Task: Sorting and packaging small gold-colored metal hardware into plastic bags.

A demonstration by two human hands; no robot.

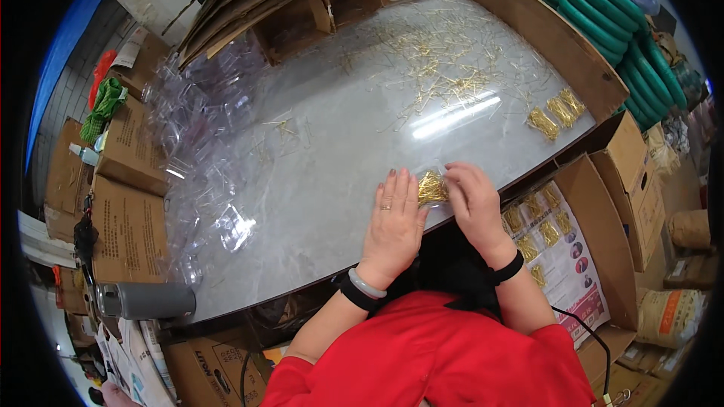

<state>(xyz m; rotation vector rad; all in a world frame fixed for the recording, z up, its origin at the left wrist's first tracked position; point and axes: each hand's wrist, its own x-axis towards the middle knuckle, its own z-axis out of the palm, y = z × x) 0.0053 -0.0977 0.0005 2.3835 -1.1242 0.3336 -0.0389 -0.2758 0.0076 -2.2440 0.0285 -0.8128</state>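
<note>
At the near edge of the table [324, 181] lies a small clear plastic box [432, 187] filled with thin gold-coloured pins. My left hand [396, 215] rests flat against its left side, fingers stretched out and close together, with the thumb reaching toward the box's lower corner. On the box's right edge, the fingers of my right hand [473, 200] are bent and closed, gripping it there; part of that edge is hidden under them. Filled boxes of gold pins [560, 111] stand together at the table's right edge.
Loose gold pins [445, 64] spread over the far right of the table. Empty clear boxes [204, 151] pile along the left side, near a grey bottle [147, 300]. A cardboard carton [581, 256] at the right holds several filled boxes. Cardboard shelving [302, 19] stands at the back.
</note>
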